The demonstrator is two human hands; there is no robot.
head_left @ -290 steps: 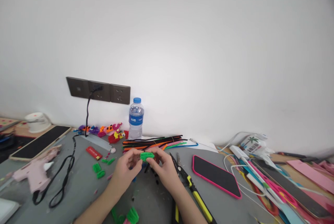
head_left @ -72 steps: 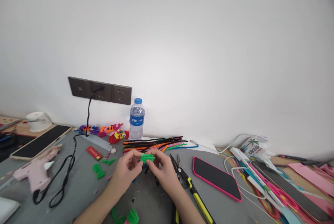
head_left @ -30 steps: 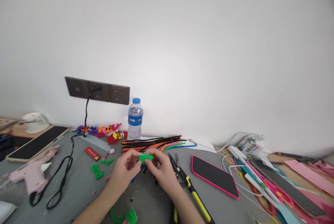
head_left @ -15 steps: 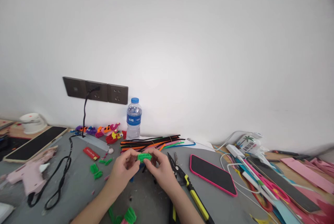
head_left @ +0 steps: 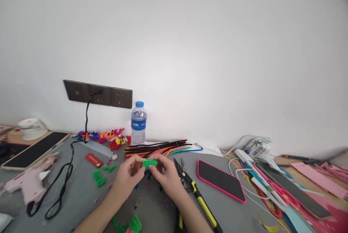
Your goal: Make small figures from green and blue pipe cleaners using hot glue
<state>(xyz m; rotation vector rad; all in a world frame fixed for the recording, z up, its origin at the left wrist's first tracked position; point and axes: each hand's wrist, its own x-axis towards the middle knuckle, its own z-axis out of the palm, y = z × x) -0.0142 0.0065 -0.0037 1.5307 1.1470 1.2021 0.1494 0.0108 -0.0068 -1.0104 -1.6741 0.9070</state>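
Note:
A small coiled green pipe-cleaner piece (head_left: 149,163) is pinched between the fingertips of both hands, just above the grey table. My left hand (head_left: 126,178) grips its left end, my right hand (head_left: 168,177) its right end. More green bent pieces (head_left: 99,178) lie on the table to the left, and others (head_left: 134,224) near my left forearm. A bundle of straight pipe cleaners (head_left: 159,147) in black, orange, pink and green lies just behind my hands.
Yellow-handled pliers (head_left: 195,193) lie right of my right hand, beside a pink-cased phone (head_left: 220,180). A water bottle (head_left: 138,123) stands by the wall. A pink glue gun (head_left: 29,180) with black cord, a tablet (head_left: 32,149) and finished colourful figures (head_left: 108,137) are on the left. Cables, scissors and paper strips crowd the right.
Both hands keep hold of the green piece with only small finger shifts. The view has drifted slightly, so everything sits a little further left.

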